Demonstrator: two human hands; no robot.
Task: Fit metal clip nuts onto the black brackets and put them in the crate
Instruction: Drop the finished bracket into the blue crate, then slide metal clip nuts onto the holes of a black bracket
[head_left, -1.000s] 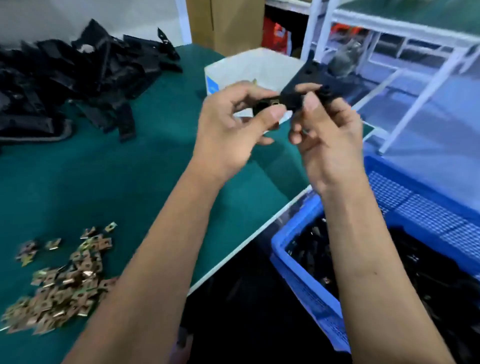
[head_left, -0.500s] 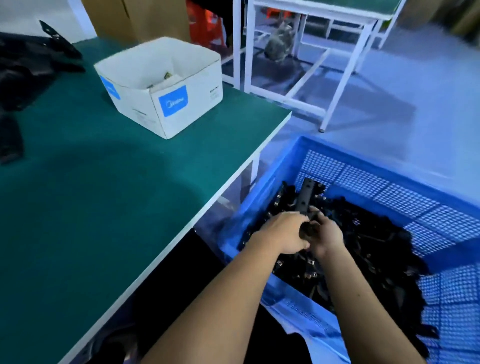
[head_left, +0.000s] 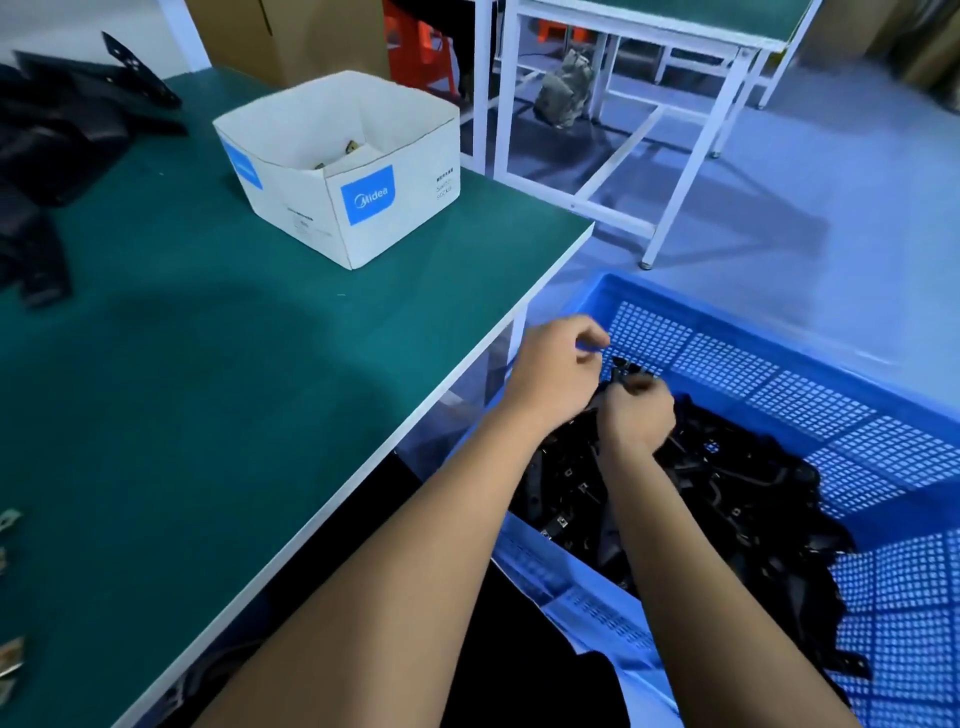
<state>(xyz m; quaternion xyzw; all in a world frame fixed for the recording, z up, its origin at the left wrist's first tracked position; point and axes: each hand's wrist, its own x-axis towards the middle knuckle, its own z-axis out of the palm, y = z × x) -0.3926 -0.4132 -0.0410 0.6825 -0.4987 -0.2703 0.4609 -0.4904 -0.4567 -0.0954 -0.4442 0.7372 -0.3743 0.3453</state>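
Observation:
Both my hands are over the blue crate (head_left: 737, 317), which stands on the floor beside the table and holds a heap of black brackets (head_left: 727, 483) with clip nuts fitted. My right hand (head_left: 638, 413) curls its fingers round a black bracket (head_left: 623, 365), low over the heap at the crate's near-left corner. Just to its left, my left hand (head_left: 556, 371) has loosely curled fingers, and I see nothing in them. Some loose clip nuts (head_left: 9, 519) show at the table's left edge.
On the green table (head_left: 208, 389) stands a white open box (head_left: 363, 208) with a few clip nuts inside. A pile of bare black brackets (head_left: 62, 135) lies at the far left. A white-framed table (head_left: 675, 171) and a cardboard carton (head_left: 311, 36) stand beyond.
My hands went from chest height over the table down into the crate with the bracket. Since half a second ago my left hand has come off the bracket and moved left.

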